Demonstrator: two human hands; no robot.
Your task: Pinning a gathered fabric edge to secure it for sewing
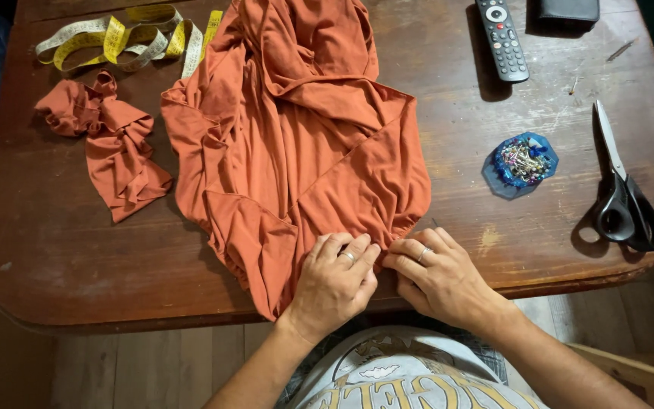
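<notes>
Rust-orange garment (297,144), spread in loose folds across the middle of the desk (62,250), near hem reaching the desk's near edge. Left hand (334,284) and right hand (437,276) side by side on that hem, knuckles nearly touching; fingers (357,248) of both curled and pressed together, pinching a small fold of cloth between them. What lies inside the pinch hidden; a thin dark sliver just beyond the right hand, possibly a pin, too small to confirm. Step in hand, by judgement: gathering or pinning the hem at one spot. Next move likely demanding a steady hold with one hand while the other frees itself.

Matching orange scrap (111,148) bunched to the left, just apart from the garment; yellow tape measure (115,38) coiled at far left, its end touching the cloth. Blue dish of pins (520,163) to the right, near the right hand; black-handled scissors (622,189) farther right, close to the desk's right edge. Remote control (501,38) and dark case (568,10) at far right. Open wood between garment and pins, and to the near left; little room near, hem and hands at the brink.
</notes>
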